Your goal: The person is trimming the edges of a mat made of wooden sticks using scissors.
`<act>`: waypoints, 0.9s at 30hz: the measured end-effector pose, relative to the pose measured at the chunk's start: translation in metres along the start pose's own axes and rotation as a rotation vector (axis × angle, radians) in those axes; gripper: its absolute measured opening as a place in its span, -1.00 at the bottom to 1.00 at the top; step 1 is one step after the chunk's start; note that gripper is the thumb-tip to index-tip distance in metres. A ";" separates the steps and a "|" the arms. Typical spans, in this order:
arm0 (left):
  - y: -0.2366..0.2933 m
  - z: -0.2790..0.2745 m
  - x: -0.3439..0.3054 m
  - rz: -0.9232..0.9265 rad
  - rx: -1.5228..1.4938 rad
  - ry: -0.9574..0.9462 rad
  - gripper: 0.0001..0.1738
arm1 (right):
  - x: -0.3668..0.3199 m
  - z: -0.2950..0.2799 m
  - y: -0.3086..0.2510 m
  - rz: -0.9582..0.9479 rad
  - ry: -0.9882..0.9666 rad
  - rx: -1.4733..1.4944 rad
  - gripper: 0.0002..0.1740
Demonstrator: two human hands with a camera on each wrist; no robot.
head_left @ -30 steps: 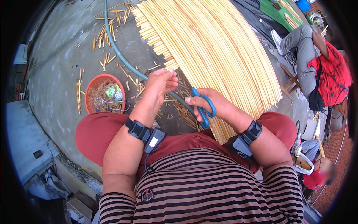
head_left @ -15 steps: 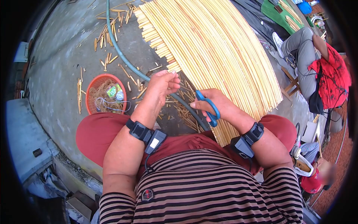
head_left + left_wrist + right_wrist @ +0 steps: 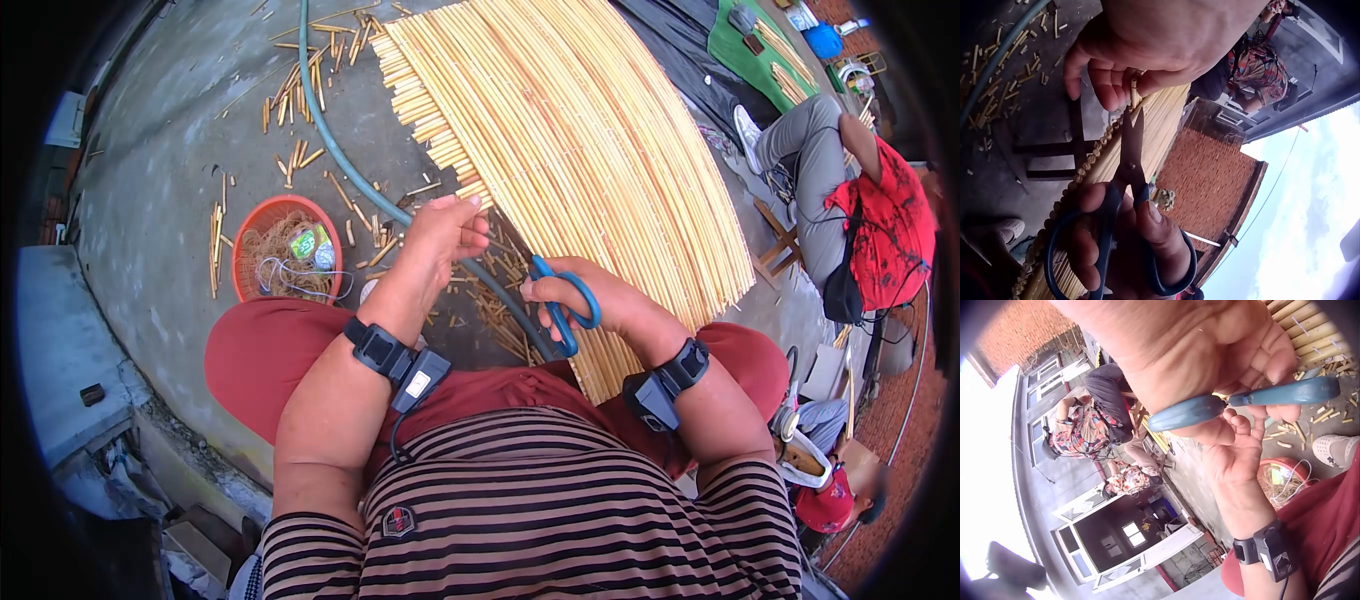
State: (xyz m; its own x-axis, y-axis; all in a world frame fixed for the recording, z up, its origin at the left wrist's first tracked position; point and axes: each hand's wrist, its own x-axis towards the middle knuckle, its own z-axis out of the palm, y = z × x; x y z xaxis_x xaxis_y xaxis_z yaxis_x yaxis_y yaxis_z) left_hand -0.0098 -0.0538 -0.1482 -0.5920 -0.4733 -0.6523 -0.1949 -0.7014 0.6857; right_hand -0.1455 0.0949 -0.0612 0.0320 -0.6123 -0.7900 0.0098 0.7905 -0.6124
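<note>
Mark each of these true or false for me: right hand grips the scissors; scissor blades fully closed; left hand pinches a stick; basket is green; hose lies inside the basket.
1. The right hand grips the scissors. True.
2. The scissor blades are fully closed. False: they stand slightly apart.
3. The left hand pinches a stick. True.
4. The basket is green. False: it is orange.
5. The hose lies inside the basket. False: it runs along the ground beside it.
</note>
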 end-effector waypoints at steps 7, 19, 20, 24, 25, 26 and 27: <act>-0.001 0.000 -0.001 0.007 0.009 -0.006 -0.81 | 0.008 0.004 0.008 -0.036 0.064 0.059 -0.74; -0.004 -0.002 0.006 -0.001 0.010 0.009 -0.88 | -0.004 0.009 0.011 -0.033 -0.045 0.032 -0.76; -0.004 -0.002 0.006 0.000 0.010 0.004 -0.90 | -0.002 0.008 0.013 -0.039 -0.038 0.048 -0.75; -0.002 -0.002 0.007 -0.024 0.033 0.004 -0.96 | 0.003 0.004 0.016 -0.059 -0.016 0.089 -0.71; -0.002 -0.004 0.008 -0.028 0.037 -0.004 -0.97 | 0.003 0.003 0.015 -0.063 -0.013 0.092 -0.70; -0.001 -0.005 0.007 -0.033 0.041 -0.013 -0.98 | 0.004 0.003 0.015 -0.057 -0.014 0.092 -0.69; -0.001 -0.004 0.007 -0.032 0.035 -0.014 -0.98 | 0.004 0.003 0.013 -0.050 -0.014 0.092 -0.68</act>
State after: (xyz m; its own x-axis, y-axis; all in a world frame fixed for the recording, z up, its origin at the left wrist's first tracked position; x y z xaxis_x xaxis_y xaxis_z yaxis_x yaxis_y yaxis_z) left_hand -0.0101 -0.0586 -0.1546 -0.5957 -0.4432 -0.6699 -0.2415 -0.6966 0.6756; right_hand -0.1424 0.1031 -0.0726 0.0434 -0.6515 -0.7574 0.1038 0.7570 -0.6451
